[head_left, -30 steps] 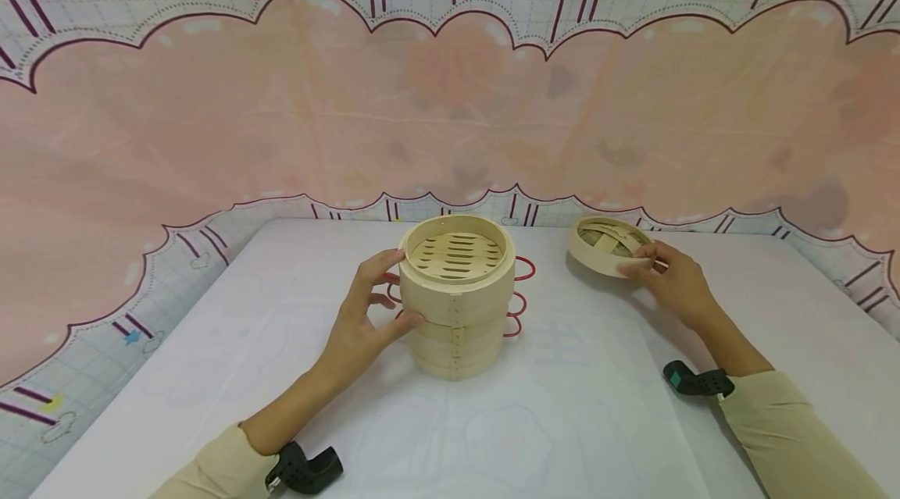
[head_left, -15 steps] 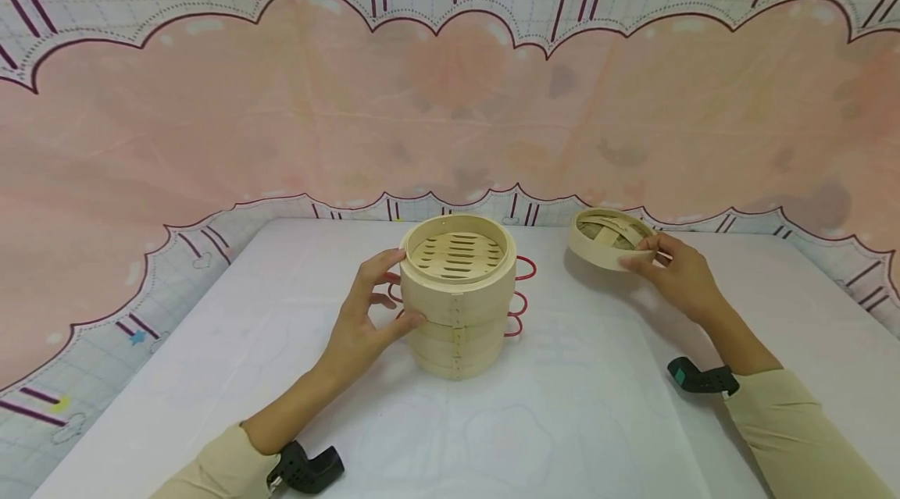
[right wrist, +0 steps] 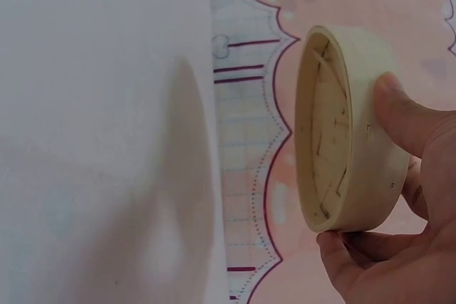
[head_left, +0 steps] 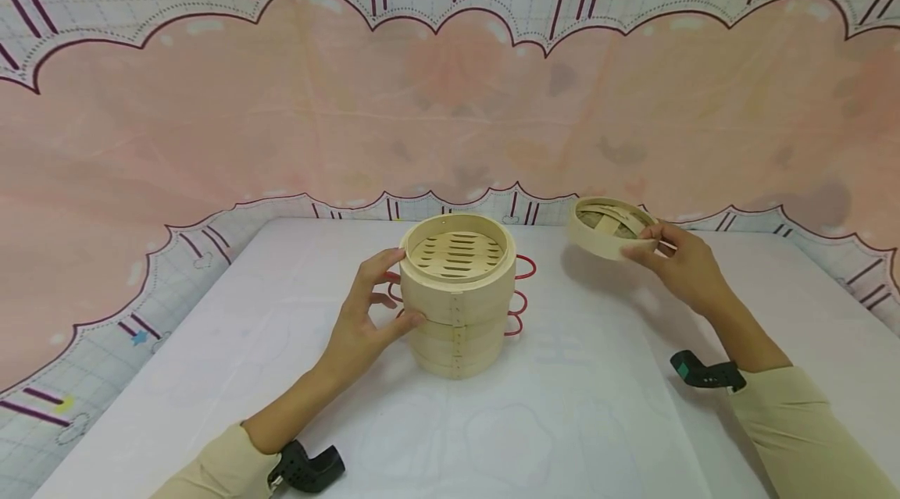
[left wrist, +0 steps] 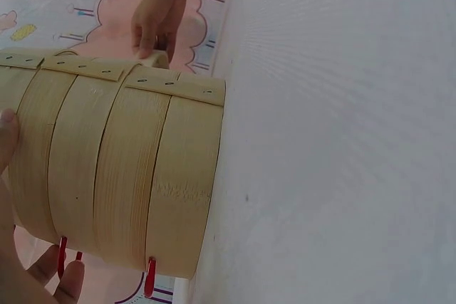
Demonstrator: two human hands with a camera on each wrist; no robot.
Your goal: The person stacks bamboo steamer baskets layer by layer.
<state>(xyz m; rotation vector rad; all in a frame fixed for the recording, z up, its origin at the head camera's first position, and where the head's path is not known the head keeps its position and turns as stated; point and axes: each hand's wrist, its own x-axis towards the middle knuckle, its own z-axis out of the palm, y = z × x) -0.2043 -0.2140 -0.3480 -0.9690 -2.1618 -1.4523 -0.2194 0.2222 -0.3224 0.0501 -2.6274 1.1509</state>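
A stack of round bamboo steamer baskets [head_left: 457, 319] stands upright on the white table, its top tier uncovered so that the slotted floor shows. Red loop handles [head_left: 524, 267] stick out from its sides. My left hand [head_left: 362, 315] grips the stack from the left, thumb on the front wall and fingers toward the back, partly hidden. To the right and farther back, my right hand [head_left: 678, 265] pinches the woven bamboo lid [head_left: 594, 243] by its near right rim. The lid hangs above the table; the right wrist view shows the lid's hollow underside [right wrist: 324, 133] turned toward the tabletop.
A white cover lies over the table [head_left: 562, 429]. Behind its back edge rises a pink and white printed cloth [head_left: 450, 116], which also runs along the left and right sides. Black wrist devices [head_left: 305, 468] sit on both forearms.
My right hand has lifted the steamer lid upward from near the tabletop, with its shadow spreading below. The left hand and the steamer stack have stayed where they were.
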